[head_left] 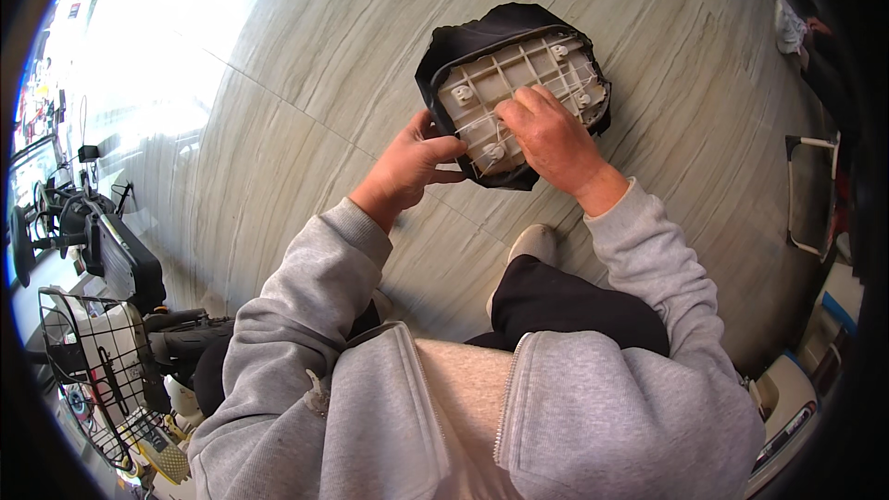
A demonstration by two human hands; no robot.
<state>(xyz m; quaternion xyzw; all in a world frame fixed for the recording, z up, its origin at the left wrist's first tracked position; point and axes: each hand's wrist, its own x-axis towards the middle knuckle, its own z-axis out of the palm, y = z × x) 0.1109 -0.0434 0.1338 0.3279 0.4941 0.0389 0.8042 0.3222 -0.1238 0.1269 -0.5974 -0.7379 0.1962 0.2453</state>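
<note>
A seat-like pad (486,69) with a ribbed beige plastic base showing and a loose black cover round its rim rests near the upper middle, over the tiled floor. Thin pale strands cross part of the base, which has several small white fittings. My left hand (424,156) grips the lower left edge of the pad, thumb on top and fingers at the side. My right hand (546,137) is closed over the middle of the base, fingertips pinched; what is between them is hidden.
Scooters or bikes (111,250) with a black wire basket (88,361) line the left edge beside bright glare. At right are a metal-framed item (792,194), another person's shoe and leg (792,28), and pale equipment (782,407). My own shoe (532,243) is below the pad.
</note>
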